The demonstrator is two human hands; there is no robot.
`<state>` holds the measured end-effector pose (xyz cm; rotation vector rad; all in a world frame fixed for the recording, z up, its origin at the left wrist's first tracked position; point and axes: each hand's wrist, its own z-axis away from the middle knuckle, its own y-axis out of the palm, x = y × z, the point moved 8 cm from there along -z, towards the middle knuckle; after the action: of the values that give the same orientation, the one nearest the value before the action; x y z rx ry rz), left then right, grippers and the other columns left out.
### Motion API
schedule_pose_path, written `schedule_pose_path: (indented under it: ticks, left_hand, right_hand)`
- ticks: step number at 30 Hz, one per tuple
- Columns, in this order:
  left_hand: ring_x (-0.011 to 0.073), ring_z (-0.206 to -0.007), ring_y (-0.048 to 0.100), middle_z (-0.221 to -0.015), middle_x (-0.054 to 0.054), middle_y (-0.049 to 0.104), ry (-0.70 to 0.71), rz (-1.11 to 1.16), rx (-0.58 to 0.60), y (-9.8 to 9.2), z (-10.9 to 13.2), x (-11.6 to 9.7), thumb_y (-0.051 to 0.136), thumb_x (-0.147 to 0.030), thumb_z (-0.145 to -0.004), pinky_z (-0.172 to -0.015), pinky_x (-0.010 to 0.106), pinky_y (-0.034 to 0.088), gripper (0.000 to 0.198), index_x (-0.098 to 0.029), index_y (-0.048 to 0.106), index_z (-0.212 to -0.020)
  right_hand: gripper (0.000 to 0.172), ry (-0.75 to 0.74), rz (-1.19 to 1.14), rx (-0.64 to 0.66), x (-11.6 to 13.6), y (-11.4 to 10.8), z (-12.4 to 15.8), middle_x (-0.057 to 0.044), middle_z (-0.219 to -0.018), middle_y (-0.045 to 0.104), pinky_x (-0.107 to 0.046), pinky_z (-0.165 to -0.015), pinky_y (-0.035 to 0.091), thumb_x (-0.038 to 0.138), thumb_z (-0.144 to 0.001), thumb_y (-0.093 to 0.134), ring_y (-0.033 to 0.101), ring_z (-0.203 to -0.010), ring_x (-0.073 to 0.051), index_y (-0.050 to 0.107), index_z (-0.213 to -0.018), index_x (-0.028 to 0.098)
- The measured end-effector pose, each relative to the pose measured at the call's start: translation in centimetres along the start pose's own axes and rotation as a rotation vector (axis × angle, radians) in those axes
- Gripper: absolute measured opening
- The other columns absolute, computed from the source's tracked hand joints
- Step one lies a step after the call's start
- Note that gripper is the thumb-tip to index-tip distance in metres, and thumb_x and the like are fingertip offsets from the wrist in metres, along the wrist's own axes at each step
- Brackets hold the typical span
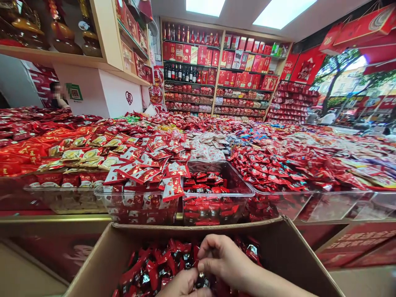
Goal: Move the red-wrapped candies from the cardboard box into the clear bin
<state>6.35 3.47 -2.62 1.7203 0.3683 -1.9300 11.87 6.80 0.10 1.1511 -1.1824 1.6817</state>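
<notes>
An open cardboard box (198,227) stands in front of me, holding many small red-and-black wrapped candies (148,270). Both of my hands are inside it, close together over the candies. My right hand (224,260) has curled fingers, with thumb and forefinger pinched at the top of a wrapped candy (202,281). My left hand (182,284) is at the bottom edge, its thumb and fingers closed about that same candy. Part of the left hand is cut off by the frame, and the fingers hide most of the candy.
Beyond the box, a clear bin (238,181) is partly filled with similar red-and-black candies. To its left, red-and-white packets (145,163) are heaped above another bin. Red packets (269,165) rise on the right. Shelves (219,70) of bottles and boxes line the back; a person (58,97) is far left.
</notes>
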Motion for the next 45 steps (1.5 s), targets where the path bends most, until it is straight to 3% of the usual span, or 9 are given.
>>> schedule_pose_path:
  ticks: [5, 16, 20, 24, 31, 34, 38, 41, 45]
  left_hand:
    - [0.0134, -0.06, 0.057, -0.081, 0.004, 0.058, -0.097, 0.127, -0.126, -0.9, 1.1, -0.6, 0.047, -0.039, -0.073, -0.044, 0.018, 0.029, 0.028, -0.015, 0.046, -0.087]
    - [0.0156, -0.07, 0.057, -0.091, 0.005, 0.056, -0.054, 0.219, -0.077, -0.9, 1.5, -2.6, 0.05, -0.021, -0.073, -0.054, 0.02, 0.035, 0.02, -0.017, 0.046, -0.091]
    - [0.0163, -0.073, 0.057, -0.088, 0.005, 0.056, -0.103, 0.268, -0.061, -0.9, 1.7, -1.6, 0.047, -0.031, -0.075, -0.053, 0.019, 0.033, 0.021, -0.016, 0.049, -0.09]
    - [0.0104, -0.058, 0.054, -0.067, 0.0, 0.054, -0.145, 0.44, -0.144, -1.3, 1.1, -0.2, 0.049, -0.035, -0.073, -0.049, 0.018, 0.031, 0.021, -0.015, 0.052, -0.08]
    - [0.0136, -0.069, 0.05, -0.06, -0.001, 0.053, -0.066, 0.703, -0.136, -1.4, 1.0, -1.9, 0.06, -0.028, -0.061, -0.069, 0.024, 0.035, 0.012, -0.017, 0.056, -0.059]
    - [0.016, -0.072, 0.053, -0.064, 0.0, 0.057, -0.111, 0.717, -0.117, -1.1, 1.7, -2.4, 0.046, -0.042, -0.07, -0.074, 0.028, 0.034, 0.026, -0.018, 0.057, -0.065]
    - [0.0167, -0.073, 0.055, -0.076, 0.008, 0.061, -0.116, 0.66, -0.055, -0.8, 2.0, -2.0, 0.033, -0.046, -0.077, -0.075, 0.031, 0.033, 0.041, -0.013, 0.056, -0.084]
    - [0.0158, -0.074, 0.055, -0.084, 0.012, 0.061, -0.131, 0.596, -0.075, -1.2, 1.8, -1.1, 0.032, -0.044, -0.078, -0.072, 0.028, 0.033, 0.041, -0.011, 0.053, -0.09]
    - [0.013, -0.068, 0.056, -0.084, 0.011, 0.061, -0.179, 0.504, -0.097, -1.6, 1.7, 0.2, 0.036, -0.042, -0.077, -0.063, 0.024, 0.034, 0.036, -0.013, 0.053, -0.088]
  right_hand:
    - [0.02, -0.09, 0.026, 0.025, 1.5, -1.1, 0.7, 0.0, -0.062, 0.052, -0.018, -0.05, 0.036, 0.032, -0.069, 0.049, 0.044, -0.055, -0.007, 0.053, -0.075, 0.013]
    - [0.019, -0.108, 0.044, -0.021, 1.9, -1.4, 0.4, 0.003, -0.057, 0.047, -0.017, -0.048, 0.034, 0.031, -0.072, 0.045, 0.039, -0.05, -0.006, 0.05, -0.068, 0.013]
    - [0.015, -0.215, 0.31, -0.092, 3.6, -1.8, 1.5, 0.0, -0.065, 0.052, -0.02, -0.055, 0.037, 0.027, -0.074, 0.042, 0.045, -0.06, -0.009, 0.052, -0.072, 0.015]
    - [0.016, -0.507, 0.727, -0.112, 6.1, -0.1, 3.1, -0.005, -0.084, 0.05, -0.023, -0.062, 0.04, 0.027, -0.073, 0.044, 0.046, -0.073, -0.013, 0.051, -0.083, 0.017]
    - [0.012, -0.793, 1.132, -0.175, 5.8, 2.8, 3.4, -0.002, -0.07, 0.057, -0.022, -0.049, 0.041, 0.019, -0.065, 0.055, 0.048, -0.056, -0.012, 0.049, -0.075, 0.017]
    - [0.007, -0.903, 1.016, -0.23, 9.0, 1.2, 5.2, -0.002, -0.076, 0.058, -0.021, -0.054, 0.041, 0.016, -0.07, 0.048, 0.049, -0.061, -0.011, 0.048, -0.077, 0.017]
    - [0.007, -0.908, 1.044, -0.427, 14.9, -4.2, 6.0, -0.005, -0.085, 0.056, -0.025, -0.065, 0.039, 0.015, -0.072, 0.043, 0.049, -0.073, -0.013, 0.047, -0.078, 0.016]
    - [0.009, -0.661, 1.303, -0.552, 16.9, -9.0, 2.1, -0.006, -0.077, 0.056, -0.025, -0.057, 0.038, 0.02, -0.074, 0.041, 0.05, -0.066, -0.014, 0.048, -0.075, 0.015]
    - [0.012, -0.377, 1.618, -0.425, 15.1, -12.6, -5.3, -0.008, -0.07, 0.057, -0.025, -0.052, 0.037, 0.018, -0.07, 0.041, 0.052, -0.066, -0.018, 0.051, -0.074, 0.014]
